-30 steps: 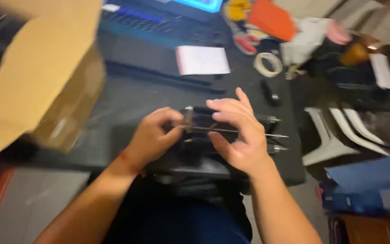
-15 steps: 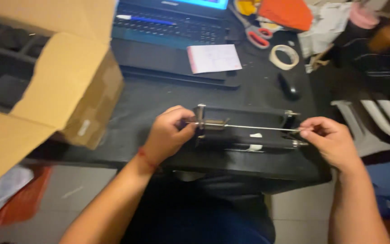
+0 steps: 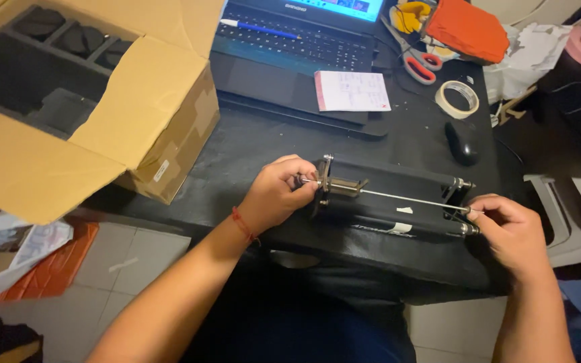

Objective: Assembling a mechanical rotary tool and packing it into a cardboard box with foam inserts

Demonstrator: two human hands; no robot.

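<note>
At the far left an open cardboard box [image 3: 95, 101] with dark foam compartments overhangs the black tabletop [image 3: 250, 148], its flaps folded outward so the inside stays reachable. Just right of it, near the front edge of the tabletop, lies a long black frame [image 3: 391, 202] with two dark rails, a round end plate on its left, a small bracket on its right and a thin silver rod running lengthwise between them. It lies across the person's front, so each hand reaches one end.

The left hand [image 3: 277, 195], with a red thread around the wrist, is curled closed on the left end, fingertips pinching the rod's tip where it passes through the plate, seemingly to steady that end. The right hand [image 3: 512, 232] is closed at the bracket end, thumb and forefinger pinching the rod's other tip.

Behind, pushed out of the way, sit a laptop [image 3: 297, 47] with a pen on its keys, a white notepad [image 3: 352, 91], red-handled scissors [image 3: 418, 64], a tape roll [image 3: 457, 99], a black mouse [image 3: 462, 142] and an orange pouch [image 3: 469, 30].
</note>
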